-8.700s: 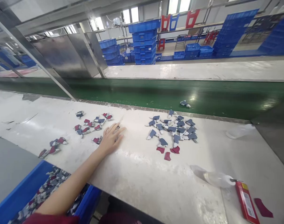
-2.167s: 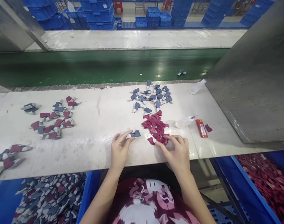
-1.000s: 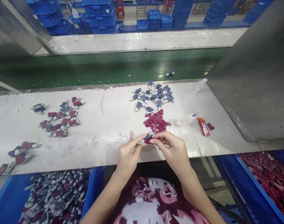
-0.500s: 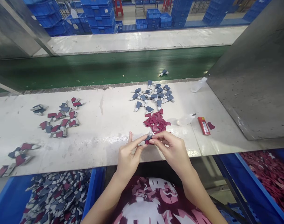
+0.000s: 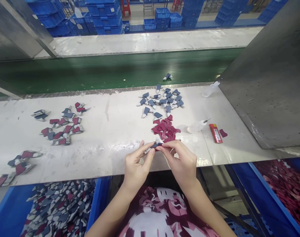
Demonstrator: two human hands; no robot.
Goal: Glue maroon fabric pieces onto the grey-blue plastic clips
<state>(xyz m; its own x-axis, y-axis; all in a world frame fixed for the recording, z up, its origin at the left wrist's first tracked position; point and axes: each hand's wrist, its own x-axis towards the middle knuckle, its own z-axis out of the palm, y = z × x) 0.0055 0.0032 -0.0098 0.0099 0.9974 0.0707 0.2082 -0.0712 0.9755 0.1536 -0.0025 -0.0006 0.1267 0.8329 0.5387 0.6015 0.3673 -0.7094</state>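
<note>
Between my two hands is a small blue-grey and white plastic part (image 5: 158,143), held just above the white bench. My left hand (image 5: 138,164) pinches its left side with thumb and forefinger. The fingertips of my right hand (image 5: 179,158) are closed on its right side, partly covering it. Just beyond my fingers lies a pile of dark red pieces (image 5: 164,128). Farther back are several blue-grey and white parts (image 5: 162,101) like the held one. To the left, several parts with red and blue-grey faces (image 5: 63,130) lie scattered.
Right of the red pile are a translucent needle-tipped bottle (image 5: 196,126), a red box (image 5: 215,133) and another clear bottle (image 5: 211,90). A green conveyor belt (image 5: 103,72) runs behind. Blue bins with parts (image 5: 98,200) stand below the bench edge. A metal panel (image 5: 268,82) rises at right.
The held part has tilted in my fingers, and my left thumb has moved up against it. On the green belt, the single part has shifted left.
</note>
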